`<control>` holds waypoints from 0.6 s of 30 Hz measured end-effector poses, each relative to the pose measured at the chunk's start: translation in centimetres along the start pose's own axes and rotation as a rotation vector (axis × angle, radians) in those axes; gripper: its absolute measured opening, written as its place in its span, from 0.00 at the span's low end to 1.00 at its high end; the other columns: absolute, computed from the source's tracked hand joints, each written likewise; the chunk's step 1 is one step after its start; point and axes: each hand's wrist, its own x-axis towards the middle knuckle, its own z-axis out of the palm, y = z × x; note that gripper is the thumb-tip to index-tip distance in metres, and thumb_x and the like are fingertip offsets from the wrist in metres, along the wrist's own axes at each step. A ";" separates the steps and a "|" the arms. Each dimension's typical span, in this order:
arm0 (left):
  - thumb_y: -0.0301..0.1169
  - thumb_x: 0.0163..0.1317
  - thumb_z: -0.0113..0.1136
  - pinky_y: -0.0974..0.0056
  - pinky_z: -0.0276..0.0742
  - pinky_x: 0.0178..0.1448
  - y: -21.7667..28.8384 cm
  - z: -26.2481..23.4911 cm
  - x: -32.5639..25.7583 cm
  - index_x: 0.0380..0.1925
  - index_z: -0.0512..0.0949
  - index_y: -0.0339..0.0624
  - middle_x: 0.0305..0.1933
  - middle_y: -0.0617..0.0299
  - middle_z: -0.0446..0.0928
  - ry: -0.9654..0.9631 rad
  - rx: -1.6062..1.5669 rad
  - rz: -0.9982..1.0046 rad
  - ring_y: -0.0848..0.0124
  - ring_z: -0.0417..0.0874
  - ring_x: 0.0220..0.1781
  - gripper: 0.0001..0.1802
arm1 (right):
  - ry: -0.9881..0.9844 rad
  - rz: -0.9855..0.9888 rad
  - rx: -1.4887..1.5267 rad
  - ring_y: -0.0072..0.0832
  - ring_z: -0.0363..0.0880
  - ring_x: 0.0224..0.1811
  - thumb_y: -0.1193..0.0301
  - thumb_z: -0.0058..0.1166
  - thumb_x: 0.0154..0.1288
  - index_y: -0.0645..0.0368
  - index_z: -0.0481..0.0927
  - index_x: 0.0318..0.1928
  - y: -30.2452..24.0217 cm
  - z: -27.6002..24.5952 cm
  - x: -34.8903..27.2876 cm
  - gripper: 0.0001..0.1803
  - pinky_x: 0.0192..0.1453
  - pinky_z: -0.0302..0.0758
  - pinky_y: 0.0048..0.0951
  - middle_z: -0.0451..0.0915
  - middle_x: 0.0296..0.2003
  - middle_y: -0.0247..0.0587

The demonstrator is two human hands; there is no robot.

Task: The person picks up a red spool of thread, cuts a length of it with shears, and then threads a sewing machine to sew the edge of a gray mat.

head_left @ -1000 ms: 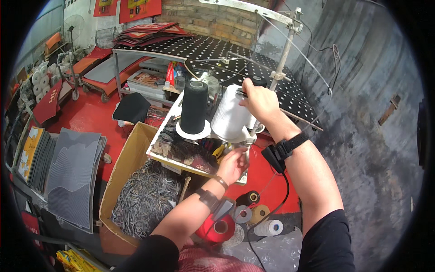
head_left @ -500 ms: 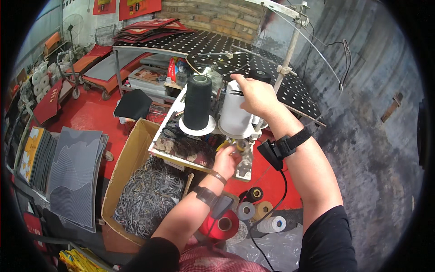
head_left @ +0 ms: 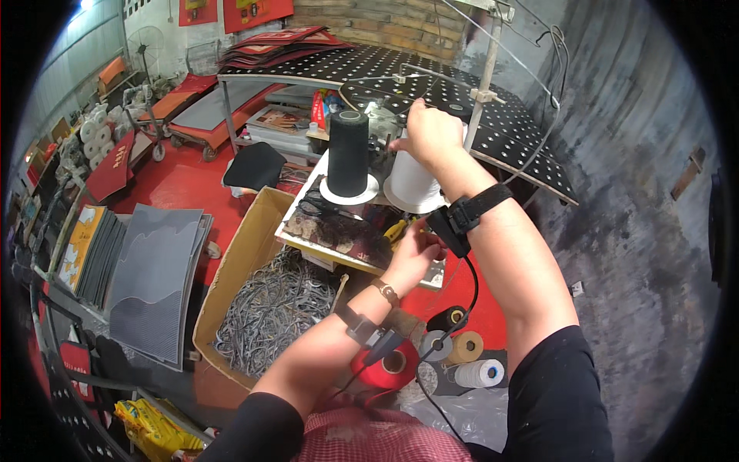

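A white thread cone [head_left: 412, 181] stands on the machine table [head_left: 339, 248], to the right of a black thread cone [head_left: 348, 154]. My right hand [head_left: 435, 138] is over the upper part of the white cone, fingers curled and thumb to the left; whatever it pinches is hidden. Low at the table's right end is my left hand [head_left: 413, 254], its fingers bent together around something too small to make out. Just beyond it lies a yellow-handled tool [head_left: 395, 230]. Black-handled scissors [head_left: 317, 206] rest near the black cone's base.
A cardboard box [head_left: 242, 266] of grey scrap strips [head_left: 273, 316] stands left of the table. Below my arms sit a red spool [head_left: 389, 366] and several other thread spools. A metal pole [head_left: 485, 85] rises behind my right hand. Beyond is a black studded table [head_left: 369, 68].
The view has shifted, so the scene sits further right and higher. My right hand has turned, its fingers now curled at the white cone. My left hand stays near the table's right end.
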 end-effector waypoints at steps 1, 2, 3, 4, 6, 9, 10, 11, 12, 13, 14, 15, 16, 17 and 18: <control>0.17 0.56 0.46 0.70 0.73 0.46 0.8 0.2 -0.9 0.56 0.58 0.34 0.38 0.58 0.74 -0.026 0.076 -0.023 0.74 0.76 0.39 0.25 | 0.039 -0.061 0.030 0.35 0.81 0.39 0.72 0.48 0.56 0.67 0.66 0.55 0.5 0.2 -0.3 0.25 0.40 0.76 0.34 0.80 0.36 0.50; 0.17 0.56 0.46 0.70 0.73 0.46 0.7 0.0 -1.6 0.56 0.58 0.34 0.38 0.58 0.74 -0.009 0.097 -0.029 0.74 0.76 0.39 0.25 | 0.079 -0.124 0.062 0.35 0.81 0.39 0.72 0.47 0.57 0.68 0.67 0.54 0.9 0.4 -0.5 0.23 0.40 0.76 0.34 0.81 0.36 0.50; 0.18 0.56 0.47 0.70 0.73 0.46 0.6 -0.3 -2.8 0.55 0.61 0.34 0.38 0.60 0.74 -0.106 0.155 -0.060 0.75 0.75 0.40 0.23 | -0.017 -0.109 0.036 0.36 0.81 0.40 0.73 0.43 0.58 0.67 0.66 0.54 0.8 -0.3 -0.6 0.22 0.40 0.77 0.34 0.80 0.37 0.50; 0.18 0.56 0.48 0.71 0.73 0.46 0.6 -0.6 -3.9 0.53 0.64 0.34 0.38 0.61 0.74 -0.213 0.212 -0.096 0.76 0.75 0.40 0.21 | -0.018 -0.108 0.044 0.36 0.81 0.40 0.73 0.43 0.58 0.67 0.66 0.54 0.9 0.0 -0.7 0.22 0.40 0.77 0.34 0.80 0.37 0.50; 0.24 0.59 0.52 0.71 0.72 0.51 -0.1 -2.6 -7.7 0.54 0.66 0.37 0.43 0.62 0.76 -0.303 0.363 -0.233 0.76 0.75 0.45 0.21 | -0.033 0.073 0.123 0.37 0.80 0.41 0.71 0.49 0.57 0.65 0.66 0.54 0.5 0.8 -0.8 0.24 0.39 0.77 0.35 0.79 0.40 0.50; 0.26 0.58 0.56 0.73 0.69 0.53 0.8 -7.4 -15.2 0.57 0.65 0.40 0.50 0.63 0.71 -0.407 0.415 -0.448 0.79 0.71 0.49 0.25 | 0.376 -0.093 0.306 0.41 0.79 0.33 0.63 0.60 0.50 0.61 0.73 0.40 -0.6 2.3 -5.4 0.20 0.35 0.76 0.38 0.77 0.34 0.44; 0.26 0.57 0.57 0.73 0.69 0.53 1.5 -9.1 -18.1 0.55 0.67 0.40 0.49 0.65 0.72 -0.396 0.428 -0.536 0.80 0.71 0.48 0.23 | 0.438 -0.193 0.398 0.42 0.79 0.32 0.63 0.59 0.50 0.60 0.74 0.35 -1.2 2.3 -7.2 0.16 0.34 0.75 0.38 0.77 0.33 0.43; 0.26 0.57 0.57 0.72 0.70 0.52 1.1 -12.4 -21.6 0.50 0.71 0.38 0.46 0.64 0.74 -0.457 0.647 -0.519 0.79 0.72 0.46 0.19 | 0.276 -0.203 0.455 0.43 0.78 0.32 0.65 0.59 0.51 0.60 0.74 0.32 -2.6 1.4 -9.3 0.13 0.34 0.75 0.40 0.77 0.31 0.42; 0.24 0.56 0.58 0.69 0.72 0.49 -0.3 -16.1 -26.2 0.46 0.73 0.37 0.43 0.62 0.76 -0.426 0.632 -0.646 0.77 0.74 0.44 0.16 | 0.114 -0.215 0.498 0.44 0.77 0.32 0.66 0.58 0.51 0.61 0.75 0.29 -4.0 0.9 -11.7 0.11 0.34 0.74 0.41 0.78 0.30 0.42; 0.26 0.53 0.60 0.68 0.74 0.43 0.3 -17.7 -30.1 0.37 0.76 0.36 0.34 0.62 0.78 -0.251 0.648 -0.690 0.76 0.76 0.39 0.11 | -0.052 -0.248 0.566 0.44 0.78 0.33 0.67 0.58 0.51 0.61 0.75 0.27 -4.3 1.5 -13.8 0.10 0.35 0.74 0.41 0.78 0.31 0.43; 0.30 0.48 0.63 0.67 0.73 0.38 2.1 -19.0 -32.5 0.30 0.78 0.38 0.28 0.63 0.78 -0.254 0.879 -0.808 0.75 0.76 0.32 0.10 | -0.218 -0.275 0.625 0.44 0.78 0.34 0.69 0.57 0.51 0.61 0.75 0.26 -4.3 2.3 -16.0 0.08 0.37 0.75 0.42 0.79 0.32 0.45; 0.33 0.47 0.63 0.67 0.71 0.33 1.7 -20.9 -36.6 0.23 0.78 0.39 0.22 0.64 0.77 -0.058 0.973 -0.816 0.75 0.75 0.27 0.09 | -0.133 -0.308 0.756 0.44 0.78 0.34 0.68 0.58 0.50 0.60 0.76 0.28 -4.3 4.9 -18.6 0.08 0.39 0.75 0.41 0.79 0.34 0.45; 0.35 0.48 0.63 0.68 0.71 0.32 2.1 -22.4 -40.0 0.21 0.78 0.41 0.20 0.65 0.76 0.046 1.007 -0.894 0.76 0.75 0.25 0.09 | -0.045 -0.331 0.885 0.45 0.78 0.35 0.68 0.59 0.49 0.59 0.78 0.30 -4.5 8.4 -21.1 0.09 0.40 0.75 0.40 0.80 0.36 0.46; 0.38 0.49 0.64 0.68 0.70 0.30 3.2 -23.5 -42.7 0.18 0.78 0.40 0.18 0.66 0.75 0.109 1.005 -0.964 0.77 0.74 0.23 0.13 | -0.047 -0.264 0.851 0.45 0.78 0.35 0.68 0.60 0.48 0.57 0.79 0.31 -5.2 10.2 -23.4 0.10 0.41 0.75 0.39 0.80 0.36 0.47; 0.43 0.48 0.64 0.66 0.69 0.28 2.8 -24.3 -46.1 0.12 0.76 0.40 0.14 0.62 0.74 0.431 0.889 -1.070 0.74 0.74 0.19 0.19 | -0.045 -0.199 0.814 0.45 0.79 0.34 0.67 0.61 0.47 0.56 0.80 0.33 -6.1 11.6 -25.4 0.11 0.42 0.75 0.38 0.80 0.36 0.47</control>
